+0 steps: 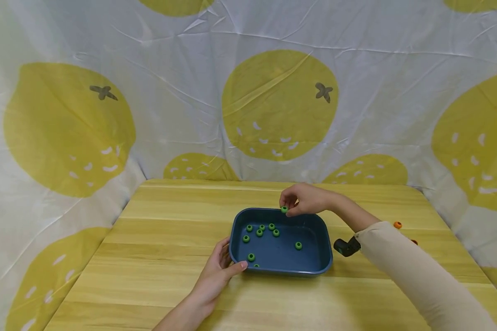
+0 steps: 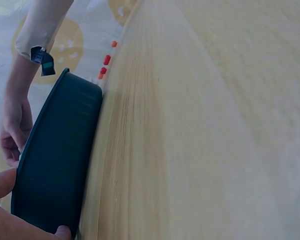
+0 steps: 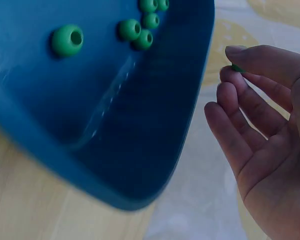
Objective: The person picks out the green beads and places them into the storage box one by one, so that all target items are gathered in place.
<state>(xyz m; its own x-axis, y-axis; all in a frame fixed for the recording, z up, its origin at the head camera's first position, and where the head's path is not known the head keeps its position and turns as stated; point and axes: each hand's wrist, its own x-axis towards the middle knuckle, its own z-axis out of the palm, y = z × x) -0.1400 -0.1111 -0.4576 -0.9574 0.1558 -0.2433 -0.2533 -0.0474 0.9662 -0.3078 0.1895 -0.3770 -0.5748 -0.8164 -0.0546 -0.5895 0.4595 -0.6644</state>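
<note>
A dark blue plastic tub [image 1: 323,266] stands on the table with several round green beads inside, such as one bead [image 1: 298,246] lying apart toward the right. My left hand [image 1: 215,276] grips the tub's near left corner, thumb over the rim and fingers around the outer wall. Above the far rim, my right hand [image 1: 308,198] pinches a green bead [image 1: 284,209] between thumb and index finger. In the right wrist view that bead [image 3: 237,68] is mostly covered by the thumb, and the other fingers are half curled and hold nothing.
Right of the tub, an orange bead [image 1: 398,225] lies on the wooden table [image 1: 157,257]. Red beads [image 2: 107,60] show beyond the tub in the left wrist view. A black device [image 1: 347,247] shows by the right sleeve [image 1: 406,262]. A lemon-print cloth [image 1: 182,92] hangs behind the table.
</note>
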